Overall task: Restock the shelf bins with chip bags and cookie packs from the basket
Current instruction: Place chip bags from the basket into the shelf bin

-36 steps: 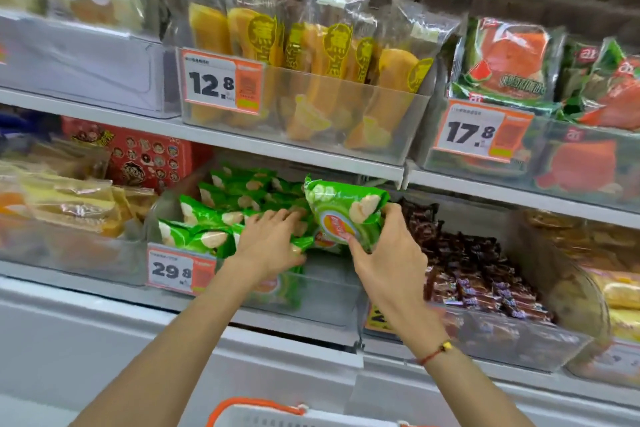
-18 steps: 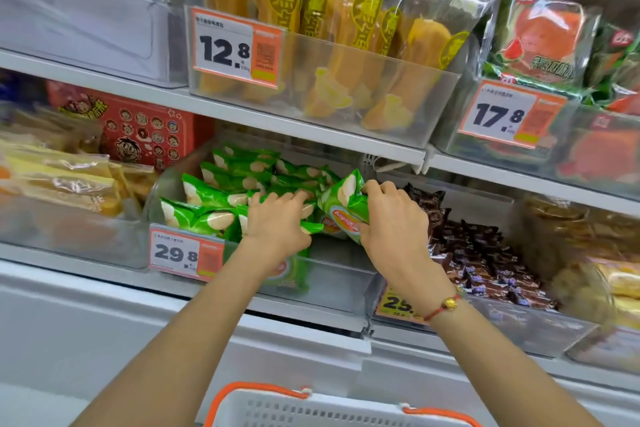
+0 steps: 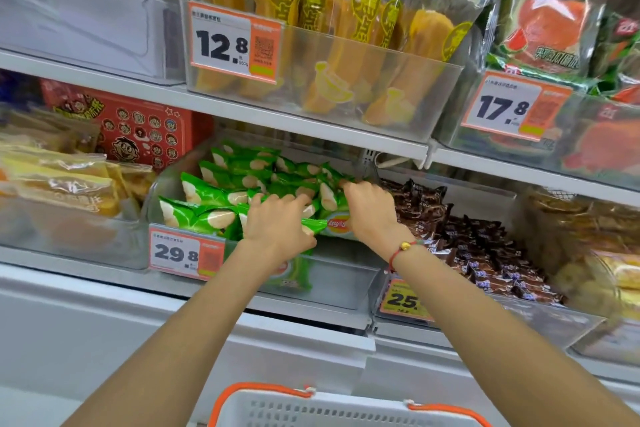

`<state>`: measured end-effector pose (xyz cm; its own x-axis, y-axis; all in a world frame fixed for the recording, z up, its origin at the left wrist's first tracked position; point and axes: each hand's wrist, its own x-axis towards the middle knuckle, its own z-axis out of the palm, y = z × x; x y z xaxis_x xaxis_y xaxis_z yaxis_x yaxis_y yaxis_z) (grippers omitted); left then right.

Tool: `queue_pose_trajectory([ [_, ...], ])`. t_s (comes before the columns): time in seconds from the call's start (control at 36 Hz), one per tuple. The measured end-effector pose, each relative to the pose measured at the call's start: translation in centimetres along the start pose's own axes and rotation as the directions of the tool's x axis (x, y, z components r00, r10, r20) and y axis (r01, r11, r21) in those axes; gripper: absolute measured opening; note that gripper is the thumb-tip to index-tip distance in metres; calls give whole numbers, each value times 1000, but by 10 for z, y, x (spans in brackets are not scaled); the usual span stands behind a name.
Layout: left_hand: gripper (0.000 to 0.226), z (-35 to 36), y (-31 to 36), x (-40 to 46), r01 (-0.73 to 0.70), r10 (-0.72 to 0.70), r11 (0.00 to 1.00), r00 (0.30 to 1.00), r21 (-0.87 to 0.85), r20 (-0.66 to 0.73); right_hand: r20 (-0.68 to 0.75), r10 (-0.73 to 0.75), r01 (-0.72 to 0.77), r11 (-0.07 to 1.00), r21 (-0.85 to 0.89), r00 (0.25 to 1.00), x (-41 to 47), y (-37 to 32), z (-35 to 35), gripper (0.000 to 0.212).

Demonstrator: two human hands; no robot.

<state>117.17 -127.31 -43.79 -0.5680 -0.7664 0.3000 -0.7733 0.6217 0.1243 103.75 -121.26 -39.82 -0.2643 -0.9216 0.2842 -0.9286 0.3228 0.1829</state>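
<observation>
Two outstretched arms: left hand (image 3: 277,225) and right hand (image 3: 372,210) grip green chip bags (image 3: 207,194) in the bin (image 3: 343,281).

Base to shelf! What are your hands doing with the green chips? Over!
Left hand pressing down on green chip bags. Right hand tucking a bag into clear bin. Nothing blocking. Basket below.
</observation>
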Motion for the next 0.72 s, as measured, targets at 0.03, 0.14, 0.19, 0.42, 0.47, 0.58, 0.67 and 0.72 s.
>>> queue_pose_trajectory([
  [0.03, 66, 0, 1, 0, -2, 2, 1000, 1000, -3, 6, -12, -14, 14, 1000, -7, 1000, 0, 3, 3, 43],
  [0.14, 68, 2, 0, 1, -12, 12, 1000, 1000, -2, 2, -95, -22, 23, 1000, 14, 995, -5, 5, 13, 55],
  [0.19, 68, 4, 0, 0, -19, 19, 1000, 1000, -3, -2, -116, -18, 19, 1000, 9, 993, -5, 4, 16, 50],
  [0.42, 81, -6, -3, -7, -71, 70, 997, 996, 7, 50, 67, 0, -5, 998, 70, 998, 14, 0, 26, 43],
  [0.47, 78, -11, -4, -6, -67, 68, 998, 994, -15, 85, 70, 3, -6, 999, 53, 998, 18, -1, 30, 40],
  [0.58, 71, -16, 0, -2, -51, 53, 999, 987, -20, 155, 99, -19, 13, 998, 57, 995, 24, 3, 31, 43],
  [0.67, 72, -16, 1, -1, -37, 46, 998, 980, -48, 192, 163, -72, 61, 996, 71, 984, 26, 7, 27, 50],
  [0.72, 74, -16, 1, -3, -38, 52, 997, 980, -74, 193, 208, -121, 101, 989, 103, 971, 22, 12, 23, 55],
])
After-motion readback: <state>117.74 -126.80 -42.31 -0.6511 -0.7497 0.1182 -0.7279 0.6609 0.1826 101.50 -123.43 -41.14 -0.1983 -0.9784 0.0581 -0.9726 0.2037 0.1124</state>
